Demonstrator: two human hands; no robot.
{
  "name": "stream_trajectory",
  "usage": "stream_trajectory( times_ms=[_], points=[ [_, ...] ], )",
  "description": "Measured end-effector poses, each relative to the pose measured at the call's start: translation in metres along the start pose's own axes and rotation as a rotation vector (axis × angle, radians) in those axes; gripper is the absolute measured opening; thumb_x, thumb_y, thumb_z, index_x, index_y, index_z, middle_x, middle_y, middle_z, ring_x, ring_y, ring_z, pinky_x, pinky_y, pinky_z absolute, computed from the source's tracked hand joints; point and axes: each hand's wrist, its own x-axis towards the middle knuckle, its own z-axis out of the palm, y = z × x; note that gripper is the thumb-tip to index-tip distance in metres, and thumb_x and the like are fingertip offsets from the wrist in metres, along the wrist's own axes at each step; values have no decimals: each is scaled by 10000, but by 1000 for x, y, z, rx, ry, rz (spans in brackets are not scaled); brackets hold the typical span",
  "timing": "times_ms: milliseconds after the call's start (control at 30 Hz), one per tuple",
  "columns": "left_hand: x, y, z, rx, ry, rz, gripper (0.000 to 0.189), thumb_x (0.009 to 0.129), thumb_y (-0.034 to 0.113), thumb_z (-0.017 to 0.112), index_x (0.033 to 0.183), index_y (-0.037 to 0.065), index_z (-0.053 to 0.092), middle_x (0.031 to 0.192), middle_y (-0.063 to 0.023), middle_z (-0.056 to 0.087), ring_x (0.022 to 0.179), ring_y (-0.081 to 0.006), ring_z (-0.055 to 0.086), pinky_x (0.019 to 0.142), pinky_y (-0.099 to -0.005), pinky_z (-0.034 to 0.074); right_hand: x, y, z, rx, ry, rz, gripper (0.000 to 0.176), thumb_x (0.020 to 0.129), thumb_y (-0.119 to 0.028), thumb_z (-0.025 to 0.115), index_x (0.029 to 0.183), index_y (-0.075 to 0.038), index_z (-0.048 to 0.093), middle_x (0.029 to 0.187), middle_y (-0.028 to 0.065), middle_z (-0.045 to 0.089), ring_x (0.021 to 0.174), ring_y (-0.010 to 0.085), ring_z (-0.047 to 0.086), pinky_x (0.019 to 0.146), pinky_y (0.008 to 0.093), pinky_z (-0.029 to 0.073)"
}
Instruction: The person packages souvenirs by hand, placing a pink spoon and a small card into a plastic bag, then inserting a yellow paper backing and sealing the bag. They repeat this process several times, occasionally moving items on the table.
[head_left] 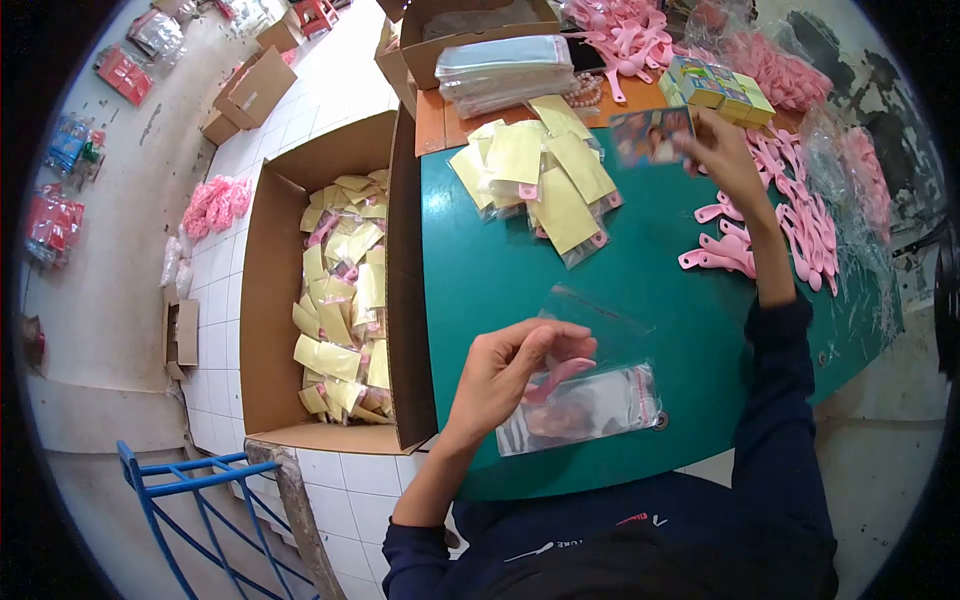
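Observation:
My left hand (pixel 525 365) is closed around a pink spoon (pixel 560 378) above the green table's near part. Under it lies a clear plastic bag (pixel 605 402) with a sealing strip at its right end, and another clear film (pixel 600 310) lies just beyond. My right hand (pixel 712 150) pinches a printed card (pixel 650 137), blurred by motion, near the far side of the table. A pile of packed bags with yellowish cards (pixel 560 190) lies left of that card. Several pink spoons (pixel 800 215) are spread around and beyond my right forearm.
A tall cardboard box (pixel 257 350) full of packed bags stands left of the green table (pixel 640 260). Stacked clear bags (pixel 505 70), small card stacks (pixel 715 88) and more pink items are at the far edge. A blue metal frame (pixel 200 480) stands at lower left.

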Motion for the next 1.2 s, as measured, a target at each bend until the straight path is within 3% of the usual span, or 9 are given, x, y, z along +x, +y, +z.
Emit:
stream_trajectory(
  times_ms=[67, 133, 200, 300, 400, 567, 767, 900, 1200],
  points=[
    [4, -2, 1, 23, 41, 15, 379, 988, 266, 400, 1018, -48, 610, 943, -154, 667, 806, -167, 650, 704, -269, 523, -50, -76, 16, 335, -192, 10, 169, 857, -107, 604, 995, -21, 558, 751, 11, 577, 566, 73, 540, 502, 215, 439],
    [7, -1, 1, 81, 19, 19, 366, 987, 255, 406, 1004, -46, 613, 931, -145, 667, 804, -161, 649, 711, -268, 522, -85, -112, 16, 396, -354, 115, 175, 826, -58, 628, 981, -6, 565, 783, 4, 589, 576, 48, 521, 499, 186, 420],
    [7, 1, -1, 105, -19, -12, 350, 986, 234, 414, 1003, -53, 613, 915, -132, 666, 823, -155, 647, 723, -259, 521, -108, -135, 19, 187, -360, 105, 128, 813, -17, 632, 926, 11, 578, 755, 24, 586, 566, 62, 520, 501, 206, 423],
    [4, 2, -2, 103, -46, -69, 330, 980, 208, 434, 994, -66, 617, 881, -107, 666, 839, -137, 640, 728, -237, 514, -123, -143, 24, -38, -297, -175, 101, 784, 16, 638, 873, 21, 593, 724, 62, 582, 564, 103, 531, 508, 236, 422],
    [1, 1, 3, 176, -9, -30, 334, 972, 219, 453, 934, -56, 638, 832, -83, 670, 765, -106, 621, 687, -223, 496, -127, -151, 21, -156, -321, -204, 177, 769, -2, 611, 942, -5, 571, 775, 147, 576, 689, 293, 592, 598, 342, 450],
    [1, 1, 3, 468, -16, -14, 322, 957, 220, 481, 899, -46, 654, 770, -70, 676, 642, -75, 559, 658, -225, 479, -131, -151, 21, -208, -366, -237, 155, 767, -11, 608, 917, -22, 568, 799, 147, 584, 727, 324, 587, 618, 358, 448],
    [0, 0, 6, 321, 31, 54, 289, 936, 246, 521, 984, -2, 660, 753, -100, 677, 689, -77, 614, 641, -238, 487, -131, -149, 18, -246, -349, -247, 153, 770, -24, 608, 915, -27, 560, 798, 147, 576, 737, 337, 578, 624, 377, 443],
    [-2, 3, 11, 499, -9, 93, 260, 923, 210, 543, 1050, 6, 640, 794, -106, 683, 747, -90, 629, 670, -245, 492, -133, -148, 22, -189, -427, -285, 134, 783, -45, 606, 899, -24, 543, 786, 148, 575, 736, 351, 573, 626, 392, 441],
    [-1, 9, 20, 674, -38, 38, 475, 879, 174, 599, 1327, 93, 463, 846, -96, 702, 802, -75, 628, 726, -259, 492, -135, -134, 45, -399, -704, -397, 205, 850, -108, 560, 1040, -34, 532, 936, 159, 539, 835, 321, 586, 680, 411, 457]
  ],
)
